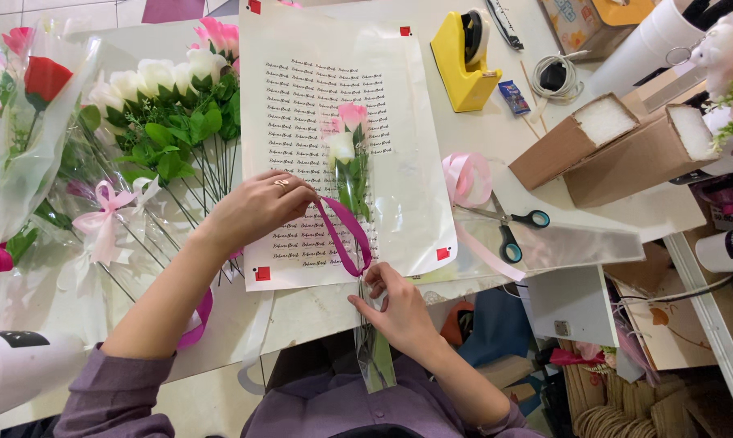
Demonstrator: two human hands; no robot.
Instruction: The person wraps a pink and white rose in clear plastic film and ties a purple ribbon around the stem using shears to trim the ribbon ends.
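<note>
Ribbon (344,235), magenta, runs taut between my two hands across the printed wrapping sheet (407,138). My left hand (257,207) lies palm down on the sheet, wrist bent, fingers curled shut and pinching the ribbon's upper end. My right hand (395,304) sits at the table edge, fingers clenched on the ribbon's lower end against the stem of a small wrapped flower sprig (349,154), which lies lengthwise on the sheet. Scissors (512,227) rest just right of the sheet, a yellow tape dispenser (464,65) well beyond

Head camera, 1 view, steeply downward, close over table (480,146).
</note>
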